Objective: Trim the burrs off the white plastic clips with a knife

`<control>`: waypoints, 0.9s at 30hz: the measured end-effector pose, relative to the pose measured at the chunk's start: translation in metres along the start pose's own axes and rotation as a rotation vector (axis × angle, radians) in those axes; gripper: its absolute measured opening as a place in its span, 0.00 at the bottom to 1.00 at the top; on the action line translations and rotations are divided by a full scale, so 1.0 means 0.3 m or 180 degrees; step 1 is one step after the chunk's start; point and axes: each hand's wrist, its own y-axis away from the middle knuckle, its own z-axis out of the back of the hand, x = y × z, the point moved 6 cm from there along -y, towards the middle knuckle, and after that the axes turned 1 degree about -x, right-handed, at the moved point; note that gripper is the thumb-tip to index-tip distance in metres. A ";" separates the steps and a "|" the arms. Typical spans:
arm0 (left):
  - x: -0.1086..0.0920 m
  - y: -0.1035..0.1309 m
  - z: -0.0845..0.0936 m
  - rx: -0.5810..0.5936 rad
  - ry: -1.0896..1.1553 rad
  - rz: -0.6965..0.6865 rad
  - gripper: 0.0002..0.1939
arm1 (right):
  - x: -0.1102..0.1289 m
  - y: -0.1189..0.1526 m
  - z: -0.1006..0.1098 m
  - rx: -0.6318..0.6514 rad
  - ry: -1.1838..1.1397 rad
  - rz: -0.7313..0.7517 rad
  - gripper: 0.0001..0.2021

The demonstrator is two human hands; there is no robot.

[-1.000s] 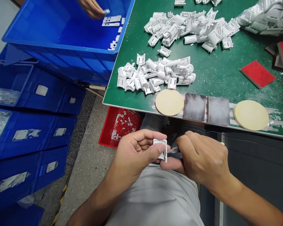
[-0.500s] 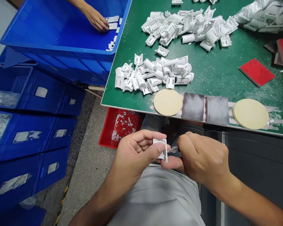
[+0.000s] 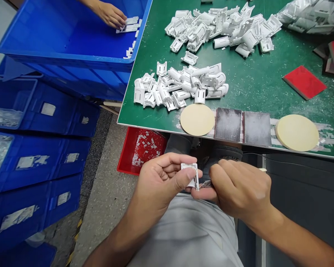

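Observation:
Above my lap, my left hand [image 3: 167, 180] pinches a small white plastic part [image 3: 189, 176] between thumb and fingers. My right hand [image 3: 238, 185] is closed around a knife-like tool; its metal blade [image 3: 206, 184] points at the part's lower right edge, and a pale tip of the handle [image 3: 263, 170] shows beyond the fist. Two heaps of similar white parts lie on the green table, a nearer heap [image 3: 180, 84] and a farther one [image 3: 222, 29].
Two cream discs [image 3: 197, 119] [image 3: 297, 132] and two dark blocks [image 3: 228, 125] line the table's front edge. A red pad [image 3: 304, 82] lies right. Below is a red bin [image 3: 124, 159]. Another person's hand [image 3: 113, 15] reaches into a blue crate [image 3: 64, 57].
The blade has tilted and shifted slightly lower beside the white part. The other person's hand has moved slightly left and up, with white strips beneath it. The view has shifted a little.

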 end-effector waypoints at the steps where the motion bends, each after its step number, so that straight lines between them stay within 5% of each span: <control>1: 0.001 -0.001 0.000 0.0003 0.0000 0.0005 0.05 | 0.001 0.002 -0.001 -0.0010 -0.0025 0.0014 0.27; 6: -0.003 -0.007 0.005 -0.0151 -0.0241 -0.0249 0.07 | -0.005 0.016 -0.005 -0.0024 -0.1102 -0.0366 0.28; 9: -0.017 0.001 0.001 -0.0247 -0.0541 -0.0595 0.06 | -0.003 0.026 -0.044 0.0518 -0.2606 -0.1074 0.22; 14: -0.001 0.009 -0.034 0.0420 -0.0111 -0.0496 0.10 | 0.030 0.057 -0.090 0.1281 -0.4227 -0.2282 0.17; 17: 0.012 0.006 -0.031 0.0567 0.0076 -0.0295 0.10 | 0.028 0.050 -0.073 0.1277 -0.3802 -0.1996 0.13; 20: 0.009 0.004 -0.019 0.0445 -0.0022 -0.0345 0.08 | 0.013 0.017 -0.005 0.0559 -0.2297 -0.0952 0.05; 23: -0.003 0.007 -0.019 0.0426 -0.0188 -0.0519 0.08 | 0.025 -0.001 0.035 0.0186 -0.1067 -0.0174 0.16; 27: -0.009 0.015 -0.031 0.0625 -0.0371 -0.0549 0.09 | 0.026 -0.020 0.045 0.0152 -0.0447 -0.0007 0.27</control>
